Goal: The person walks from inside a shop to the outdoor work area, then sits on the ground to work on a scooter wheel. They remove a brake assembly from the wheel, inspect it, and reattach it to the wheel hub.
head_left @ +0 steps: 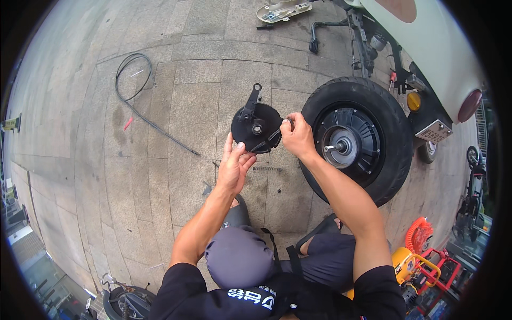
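A round black drum brake plate (244,129) with a lever arm pointing up and away is held above the paving. My left hand (233,169) grips its lower left rim, thumb on the face and fingers beneath. At the plate's right edge my right hand (300,140) is closed in a pinch. A small dark part shows at those fingertips, too little to name. Close to the right stands a motor wheel (368,141) with a thick black tyre and an axle stub. On the ground below the plate lies a thin coil spring (266,169).
A black cable (160,129) loops across the paving on the left, near a small red piece (128,124). A cream vehicle body (445,58) rises at the far right. Behind my right arm are a coiled orange hose (418,234) and a yellow machine (406,273). A cream panel (282,10) lies far ahead.
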`<state>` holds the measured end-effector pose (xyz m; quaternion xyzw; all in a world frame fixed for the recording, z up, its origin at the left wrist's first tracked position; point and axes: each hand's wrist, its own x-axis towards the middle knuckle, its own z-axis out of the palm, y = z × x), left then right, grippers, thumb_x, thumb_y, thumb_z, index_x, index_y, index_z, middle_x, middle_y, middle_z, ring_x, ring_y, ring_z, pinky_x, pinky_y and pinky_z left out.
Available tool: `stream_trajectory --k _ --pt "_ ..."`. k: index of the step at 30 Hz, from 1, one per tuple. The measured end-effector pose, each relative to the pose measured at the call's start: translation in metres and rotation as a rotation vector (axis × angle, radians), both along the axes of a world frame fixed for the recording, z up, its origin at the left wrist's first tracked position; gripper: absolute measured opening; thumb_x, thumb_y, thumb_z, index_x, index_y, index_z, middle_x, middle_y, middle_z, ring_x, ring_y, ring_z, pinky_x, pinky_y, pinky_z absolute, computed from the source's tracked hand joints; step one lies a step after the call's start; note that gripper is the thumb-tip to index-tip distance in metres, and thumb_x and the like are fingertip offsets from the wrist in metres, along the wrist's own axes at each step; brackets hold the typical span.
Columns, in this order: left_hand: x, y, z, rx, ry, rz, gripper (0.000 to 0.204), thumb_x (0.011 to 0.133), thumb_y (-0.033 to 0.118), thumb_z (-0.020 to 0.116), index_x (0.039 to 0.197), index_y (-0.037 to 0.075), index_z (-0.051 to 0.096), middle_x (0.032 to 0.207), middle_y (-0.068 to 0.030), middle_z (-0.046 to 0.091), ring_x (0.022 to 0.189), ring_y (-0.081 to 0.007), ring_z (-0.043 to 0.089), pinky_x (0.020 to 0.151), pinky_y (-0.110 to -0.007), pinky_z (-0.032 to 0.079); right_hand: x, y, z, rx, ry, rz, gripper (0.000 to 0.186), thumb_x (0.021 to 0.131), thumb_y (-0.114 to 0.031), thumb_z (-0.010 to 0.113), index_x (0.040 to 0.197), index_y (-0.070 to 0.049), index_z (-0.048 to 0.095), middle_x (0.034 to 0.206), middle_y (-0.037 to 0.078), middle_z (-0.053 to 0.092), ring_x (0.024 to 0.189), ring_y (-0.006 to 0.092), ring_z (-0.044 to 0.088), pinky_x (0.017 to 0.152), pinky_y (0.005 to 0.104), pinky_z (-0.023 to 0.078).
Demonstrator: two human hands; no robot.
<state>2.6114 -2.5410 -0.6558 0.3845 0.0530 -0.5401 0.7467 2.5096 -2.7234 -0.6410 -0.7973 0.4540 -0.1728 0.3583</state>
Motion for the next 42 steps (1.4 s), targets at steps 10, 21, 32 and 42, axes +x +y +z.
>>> stream_trajectory --k 10,21,32,42 --pt "0.016 0.032 -0.023 0.135 -0.160 -0.038 0.083 0.093 0.016 0.066 0.159 0.015 0.016 0.109 -0.0049 0.059 0.095 -0.0134 0.060 0.086 -0.032 0.051 -0.008 0.046 -0.058 0.200 -0.132 -0.085 0.027 0.091 -0.021 0.061 0.106 0.002 0.060 0.084 0.016 0.070 0.077 0.0247 0.070 0.072 0.0367 0.055" --pt "0.033 0.015 -0.127 -0.266 0.196 0.135 0.093 0.072 0.073 0.072 0.138 0.012 0.050 0.131 -0.0161 0.060 0.115 -0.0380 0.061 0.100 -0.058 0.049 0.015 0.116 -0.025 -0.258 -0.206 0.529 0.035 0.082 -0.028 0.074 0.102 -0.004 0.058 0.078 0.011 0.065 0.069 0.0297 0.068 0.062 0.0411 0.056" --pt "0.080 0.014 -0.110 -0.758 0.631 0.059 0.110 0.071 0.078 0.069 0.151 0.011 0.034 0.149 -0.0359 0.031 0.124 -0.0609 0.044 0.094 -0.070 0.048 0.114 -0.163 -0.129 -0.050 0.344 -0.549 0.049 0.093 -0.028 0.060 0.137 -0.010 0.051 0.134 0.020 0.051 0.122 0.0359 0.055 0.100 0.0438 0.047" --pt "0.099 0.020 -0.114 -0.647 0.574 0.077 0.122 0.066 0.084 0.066 0.149 0.000 0.033 0.140 -0.0398 0.041 0.124 -0.0569 0.048 0.096 -0.068 0.048 0.126 -0.189 -0.155 -0.241 0.476 -0.405 0.028 0.090 -0.015 0.059 0.117 -0.005 0.061 0.123 0.019 0.058 0.110 0.0371 0.060 0.094 0.0446 0.050"
